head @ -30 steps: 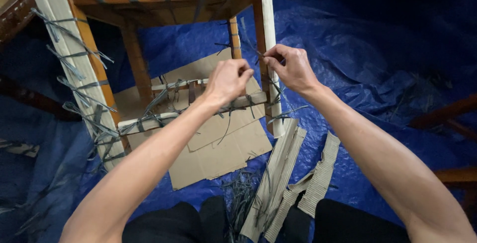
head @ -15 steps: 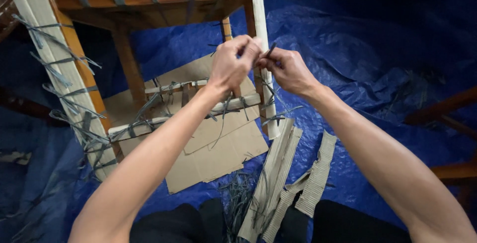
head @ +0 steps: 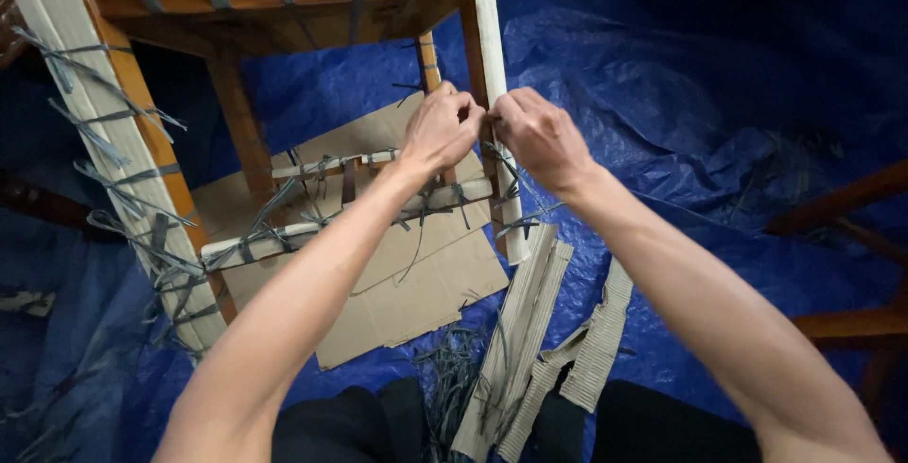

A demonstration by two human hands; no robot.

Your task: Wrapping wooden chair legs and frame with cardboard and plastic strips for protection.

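At centre, against the cardboard-wrapped chair leg (head: 492, 94), left hand (head: 437, 132) and right hand (head: 537, 137) brought close together, knuckles almost meeting. Left fingers curled tight, thumb and forefinger pinched on a thin grey strap (head: 496, 153) at the leg; right fingers likewise bent and pressed together, pinching the same strap from the right side. Strap itself mostly hidden between the fingertips, only short ends showing just below the hands. Wooden chair frame (head: 236, 104) standing on the blue tarp (head: 681, 94), seat rail at far left-centre, more grey straps bound round the cardboard-covered leg at the left (head: 104, 141) and round the low cross rails (head: 312, 222). Flat cardboard sheet (head: 416, 293) lying on the tarp under the frame. Near the right of it, corrugated cardboard strips (head: 530, 331) lying loose, touching one another, with a heap of cut grey strap scraps (head: 454, 368) just to their left. Dark trouser knees (head: 350, 425) at the near edge. Another piece of wooden furniture (head: 842, 208) at the right edge, well apart.
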